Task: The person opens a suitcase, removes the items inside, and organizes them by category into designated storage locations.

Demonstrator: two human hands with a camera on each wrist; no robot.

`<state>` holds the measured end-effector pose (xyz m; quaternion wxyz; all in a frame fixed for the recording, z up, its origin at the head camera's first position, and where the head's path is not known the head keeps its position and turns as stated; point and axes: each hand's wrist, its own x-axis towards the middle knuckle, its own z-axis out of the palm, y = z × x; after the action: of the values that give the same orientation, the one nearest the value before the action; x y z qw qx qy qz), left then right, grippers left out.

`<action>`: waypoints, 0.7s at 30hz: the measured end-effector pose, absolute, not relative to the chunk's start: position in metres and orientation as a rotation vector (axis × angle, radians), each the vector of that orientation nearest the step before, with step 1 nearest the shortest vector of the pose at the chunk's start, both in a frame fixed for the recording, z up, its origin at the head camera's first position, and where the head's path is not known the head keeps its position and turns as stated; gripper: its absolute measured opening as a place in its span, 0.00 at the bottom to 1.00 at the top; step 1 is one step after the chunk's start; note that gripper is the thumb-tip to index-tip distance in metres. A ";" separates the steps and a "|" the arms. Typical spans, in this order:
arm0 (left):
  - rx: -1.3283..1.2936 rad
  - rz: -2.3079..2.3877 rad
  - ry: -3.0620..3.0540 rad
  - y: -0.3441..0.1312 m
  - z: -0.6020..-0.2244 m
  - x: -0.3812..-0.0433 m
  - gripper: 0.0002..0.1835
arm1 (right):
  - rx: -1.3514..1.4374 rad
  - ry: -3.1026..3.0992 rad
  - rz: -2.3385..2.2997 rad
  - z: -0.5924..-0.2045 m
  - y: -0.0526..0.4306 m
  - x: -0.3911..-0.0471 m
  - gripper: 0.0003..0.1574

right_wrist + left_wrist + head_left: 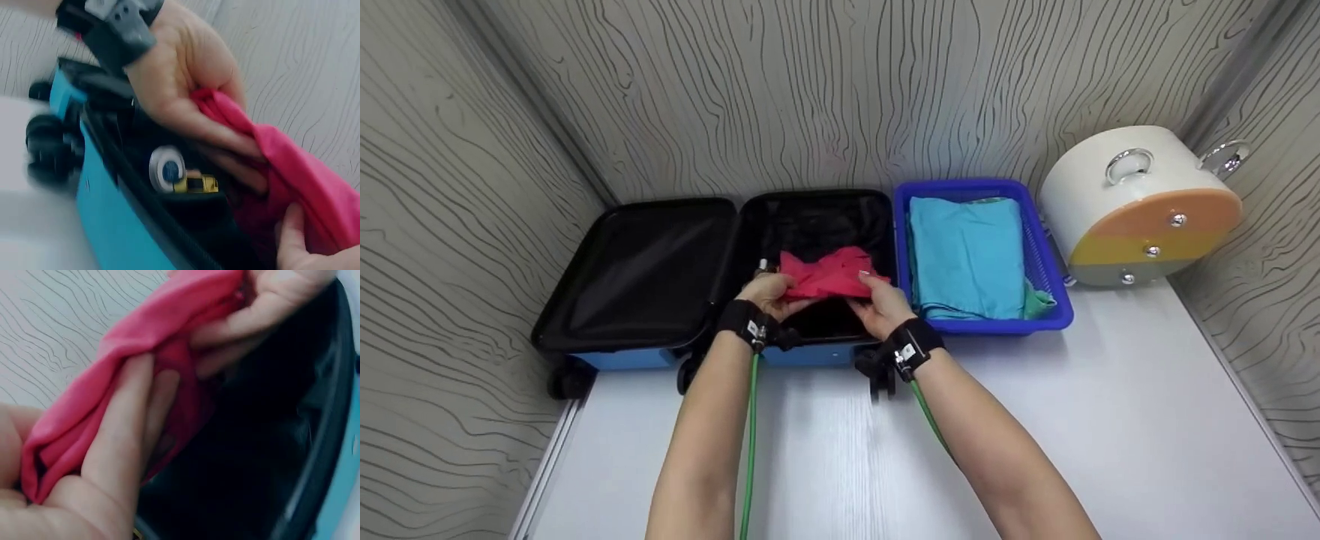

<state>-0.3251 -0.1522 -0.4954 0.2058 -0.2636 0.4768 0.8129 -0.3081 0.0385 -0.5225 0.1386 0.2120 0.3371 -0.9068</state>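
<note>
Far left, the left case half (652,270) is lying open. Left hand (769,294) is pinching one end of the red cloth (829,274), thumb on top, fingers beneath. Cloth is spanning both hands over the right case half (817,217). Right hand (881,306) is clamping the other end likewise. Worth keeping both grips level, folds tight, edges clear of the rim. Blue basket (1054,321) is standing just right, holding folded turquoise cloth (969,259).
</note>
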 end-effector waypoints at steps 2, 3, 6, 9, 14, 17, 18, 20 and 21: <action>-0.689 2.184 1.450 -0.153 -0.495 -0.324 0.22 | 0.549 1.352 -2.507 -0.523 0.036 -0.306 0.35; -0.658 2.146 1.508 -0.153 -0.494 -0.323 0.23 | 0.504 1.541 -2.431 -0.523 0.036 -0.305 0.35; -0.544 2.029 1.686 -0.150 -0.492 -0.322 0.27 | 0.358 1.998 -2.196 -0.523 0.035 -0.302 0.38; -0.439 1.961 1.807 -0.144 -0.489 -0.321 0.30 | 0.224 2.212 -2.059 -0.523 0.038 -0.302 0.39; -0.293 1.951 1.899 -0.129 -0.483 -0.318 0.30 | 0.065 2.340 -1.966 -0.522 0.043 -0.303 0.43; -0.235 2.000 1.918 -0.119 -0.479 -0.316 0.30 | -0.024 2.407 -1.951 -0.517 0.050 -0.304 0.42; -0.221 2.017 1.923 -0.116 -0.477 -0.316 0.31 | -0.052 2.441 -1.942 -0.515 0.053 -0.304 0.41; -0.186 2.051 1.932 -0.109 -0.472 -0.316 0.32 | -0.099 2.496 -1.945 -0.510 0.061 -0.305 0.40; -0.167 2.069 1.933 -0.105 -0.470 -0.316 0.33 | -0.120 2.531 -1.943 -0.509 0.065 -0.306 0.40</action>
<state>-0.3157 -0.1048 -0.4702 0.1519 -0.0584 0.6736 0.7209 -0.3060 0.0651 -0.5086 -0.0258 -0.0376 0.7925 -0.6082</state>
